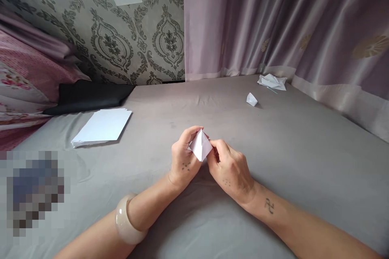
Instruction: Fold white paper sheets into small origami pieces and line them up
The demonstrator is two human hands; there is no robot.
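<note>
Between my two hands is a small piece of folded white paper (201,145), shaped like a diamond with creases running from its top point. My left hand (185,156) is closed on its left side, thumb at the upper tip and the palm behind it. At the right corner, my right hand (229,166) pinches the paper's edge between thumb and curled fingers. The paper is held above the grey sheet, and it hides some of my left fingers. A pale bangle (124,222) circles my left forearm.
A stack of white paper (105,126) lies to the left, near a folded black cloth (94,95). Farther right sit a small folded paper piece (251,99) and a pile of folded papers (272,81). Purple curtains (237,24) hang behind. A blurred-out object (36,192) is at lower left.
</note>
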